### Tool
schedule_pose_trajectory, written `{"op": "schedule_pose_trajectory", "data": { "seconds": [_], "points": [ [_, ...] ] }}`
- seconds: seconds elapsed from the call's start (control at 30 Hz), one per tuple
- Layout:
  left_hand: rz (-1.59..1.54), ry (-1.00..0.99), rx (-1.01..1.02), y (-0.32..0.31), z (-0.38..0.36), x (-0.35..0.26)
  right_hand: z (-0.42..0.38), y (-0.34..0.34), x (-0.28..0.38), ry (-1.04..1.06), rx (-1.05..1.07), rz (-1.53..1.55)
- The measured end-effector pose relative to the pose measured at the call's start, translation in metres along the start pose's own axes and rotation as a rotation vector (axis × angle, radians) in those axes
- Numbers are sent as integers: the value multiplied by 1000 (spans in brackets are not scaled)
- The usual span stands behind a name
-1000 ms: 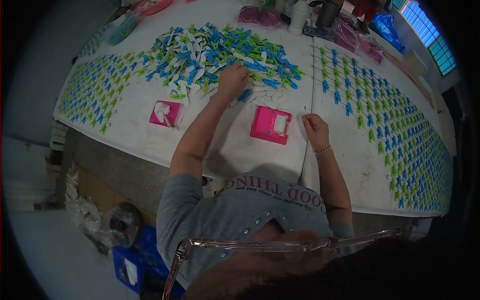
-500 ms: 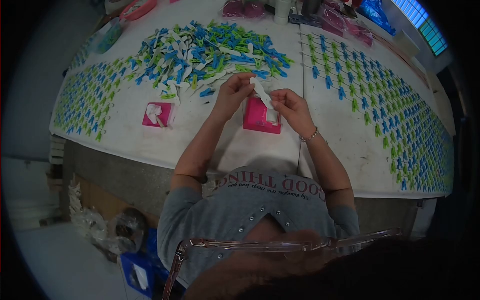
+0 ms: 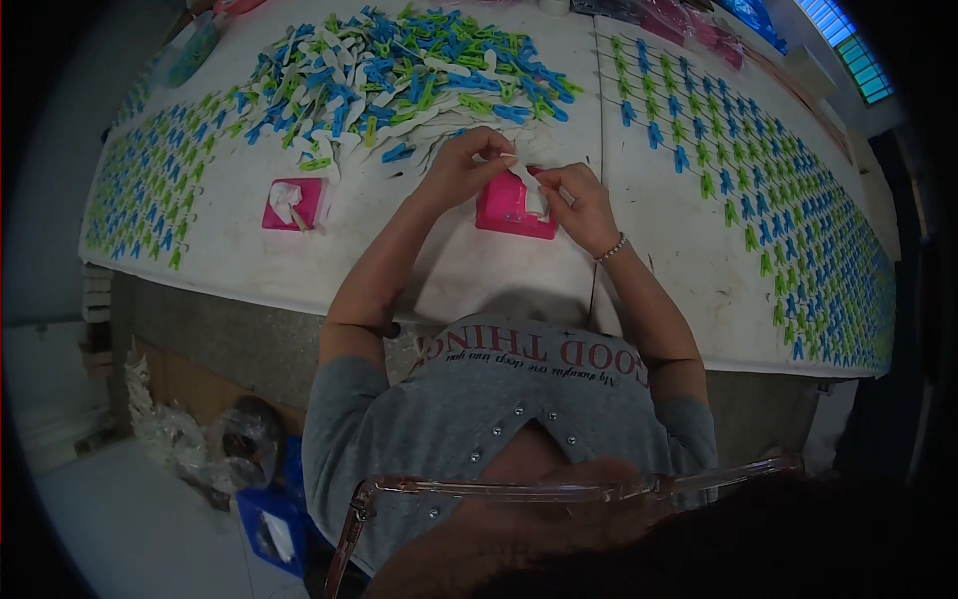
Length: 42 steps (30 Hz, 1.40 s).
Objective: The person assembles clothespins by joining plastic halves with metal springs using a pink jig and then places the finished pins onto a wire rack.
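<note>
The white surface [image 3: 429, 240] supports all the worked items and spans the view from left to right, with a seam running between its center and right portions. On the right portion, an array of blue and green clothespins [image 3: 728, 180] lies in slanted rows. A heaped pile of clothespins [image 3: 399, 75], blue, green and white, occupies the center rear of the surface. A second clothespin array [image 3: 155, 185], also blue and green, covers the left portion. The left grip [image 3: 464, 175] is positioned in front of the pile, thumb and fingers closed on the upper end of a thin white strip [image 3: 524, 177]. The right grip [image 3: 586, 208] is pinched on the lower end of the same strip; a beaded bracelet [image 3: 612, 248] encircles the right wrist. The strip is held at a slant between the two grips, above the rear of a pink holder [image 3: 504, 212]. The holder carries a white roll [image 3: 536, 205] on its right side, near the right fingers. A smaller pink tray [image 3: 311, 200] rests well apart to the left, bearing a crumpled white wad [image 3: 285, 198]. A single blue clothespin [image 3: 397, 153] lies near the front edge of the pile.
</note>
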<state>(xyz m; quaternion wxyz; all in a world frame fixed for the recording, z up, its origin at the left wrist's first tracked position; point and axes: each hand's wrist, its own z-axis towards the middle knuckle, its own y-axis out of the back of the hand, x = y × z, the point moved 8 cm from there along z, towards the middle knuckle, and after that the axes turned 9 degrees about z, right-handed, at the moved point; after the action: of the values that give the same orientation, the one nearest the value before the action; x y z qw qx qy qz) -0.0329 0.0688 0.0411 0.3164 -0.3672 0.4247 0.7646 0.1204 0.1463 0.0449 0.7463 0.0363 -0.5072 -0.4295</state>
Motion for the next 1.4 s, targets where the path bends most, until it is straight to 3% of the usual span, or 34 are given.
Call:
{"op": "schedule_pose_trajectory", "data": {
  "seconds": [0.23, 0.37, 0.43, 0.53, 0.83, 1.13, 1.23, 1.3, 1.4],
  "points": [
    [126, -98, 4, 12, -8, -7, 2, -10, 6, 41, 35, -38],
    [182, -127, 1, 10, -11, -1, 0, -6, 9, 174, 40, -120],
    [323, -264, 84, 2, -15, -9, -5, -3, 8, 205, 57, -143],
    [349, -188, 162, -15, -15, -1, -14, 4, 3, 189, 73, -189],
    [402, -204, 188, -27, -7, -7, -19, 13, -2, 214, 38, -214],
    [422, -237, 214, -49, 4, -15, -2, 41, 13, 106, 9, -225],
    [445, -236, 224, -58, 8, -22, 6, 42, 17, 62, -21, -157],
    [437, -233, 215, -61, 9, -21, 8, 37, 0, -136, -60, 197],
    [357, -179, 158, -57, 4, -17, 5, 26, -16, -237, -58, 390]
  ]
}}
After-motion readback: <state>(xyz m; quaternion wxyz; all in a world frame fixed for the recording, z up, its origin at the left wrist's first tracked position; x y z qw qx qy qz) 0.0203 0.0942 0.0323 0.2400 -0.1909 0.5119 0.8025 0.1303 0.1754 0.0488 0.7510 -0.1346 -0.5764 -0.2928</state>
